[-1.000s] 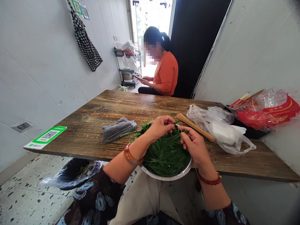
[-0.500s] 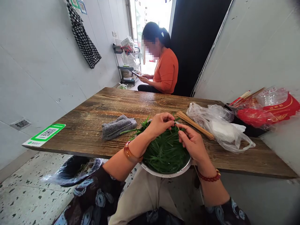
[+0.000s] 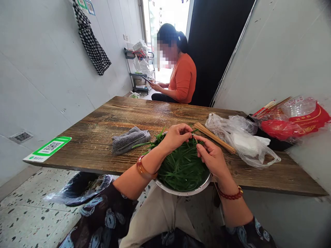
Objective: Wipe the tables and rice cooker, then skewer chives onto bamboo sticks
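A metal bowl [image 3: 186,193] full of long green leaves, which look like garlic chives [image 3: 179,172], sits at the table's near edge above my lap. Over its far side, my left hand [image 3: 179,137] is closed in a pinch on a chive, of which only small bits show at the fingertips. Facing it, my right hand [image 3: 211,156] grips a thin wooden skewer [image 3: 216,188] between thumb and fingers. The skewer's tip meets the left fingertips, and its other end runs down past my right wrist. Whether the tip passes through the chive is too small to tell.
Beyond the bowl lies a bundle of skewers [image 3: 216,138], beside a clear plastic bag [image 3: 245,144]. A grey towel [image 3: 130,140] is to the left. Red packaging [image 3: 297,122] fills the right corner. A lined bin [image 3: 82,187] stands on the floor. Across the table [image 3: 95,137] sits a person [image 3: 182,77] holding a phone.
Both hands keep almost the same place and grip, with only slight finger movement at the skewer's tip. The seated person's phone has shifted slightly to the left.
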The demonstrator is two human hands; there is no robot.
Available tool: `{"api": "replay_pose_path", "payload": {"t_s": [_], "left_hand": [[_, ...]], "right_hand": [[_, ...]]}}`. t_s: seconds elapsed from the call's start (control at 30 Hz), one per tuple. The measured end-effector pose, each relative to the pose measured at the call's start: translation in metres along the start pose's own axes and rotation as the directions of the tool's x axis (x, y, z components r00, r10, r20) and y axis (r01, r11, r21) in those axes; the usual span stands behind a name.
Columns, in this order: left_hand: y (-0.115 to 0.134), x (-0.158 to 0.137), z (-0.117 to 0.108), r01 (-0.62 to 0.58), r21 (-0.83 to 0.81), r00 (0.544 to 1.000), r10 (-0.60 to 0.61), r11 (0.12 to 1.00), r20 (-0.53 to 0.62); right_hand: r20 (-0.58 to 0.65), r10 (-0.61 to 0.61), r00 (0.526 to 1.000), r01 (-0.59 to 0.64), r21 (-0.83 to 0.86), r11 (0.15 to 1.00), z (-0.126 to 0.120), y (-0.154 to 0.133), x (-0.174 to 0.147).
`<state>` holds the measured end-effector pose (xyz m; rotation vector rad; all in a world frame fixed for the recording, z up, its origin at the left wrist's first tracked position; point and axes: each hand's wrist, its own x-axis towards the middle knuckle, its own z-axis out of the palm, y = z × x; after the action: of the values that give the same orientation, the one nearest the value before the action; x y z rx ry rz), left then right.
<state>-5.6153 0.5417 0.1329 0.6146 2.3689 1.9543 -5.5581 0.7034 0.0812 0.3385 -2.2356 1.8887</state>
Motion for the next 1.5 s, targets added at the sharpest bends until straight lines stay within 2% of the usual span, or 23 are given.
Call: {"api": "replay_pose_path", "payload": {"t_s": [0.23,0.4,0.53,0.67,0.9,1.3,1.5], "left_hand": [[-0.0064,0.0027,-0.0002,-0.125,0.108,0.992,0.125,0.986,0.01],[-0.0075,0.0024,0.001,-0.238,0.318,0.967,0.255,0.918,-0.012],[-0.007,0.0013,0.0019,-0.279,0.404,0.951,0.31,0.871,-0.011],[-0.0069,0.0011,0.0022,-0.274,0.398,0.954,0.299,0.875,-0.002],[-0.004,0.0012,0.0023,-0.191,0.382,0.974,0.223,0.904,-0.041],[-0.0064,0.0013,0.0024,-0.223,0.347,0.972,0.234,0.911,0.01],[-0.0052,-0.0004,0.0028,-0.233,0.309,0.973,0.221,0.922,0.072]], "right_hand": [[0.006,0.004,1.0,-0.004,0.014,1.0,0.0001,0.0006,0.0005],[-0.003,0.005,1.0,-0.005,0.019,1.0,-0.0001,0.0028,0.0006],[-0.024,0.017,1.0,-0.016,0.035,0.999,0.0004,0.0061,0.0015],[-0.039,0.036,0.999,-0.033,0.08,0.996,0.0014,0.0032,0.0006],[-0.039,0.043,0.998,-0.039,0.106,0.994,0.0012,0.0003,-0.0008],[-0.061,0.045,0.997,-0.038,0.113,0.993,0.0014,0.0008,-0.0003],[-0.061,0.052,0.997,-0.043,0.146,0.988,0.0011,0.0002,-0.0009]]}}
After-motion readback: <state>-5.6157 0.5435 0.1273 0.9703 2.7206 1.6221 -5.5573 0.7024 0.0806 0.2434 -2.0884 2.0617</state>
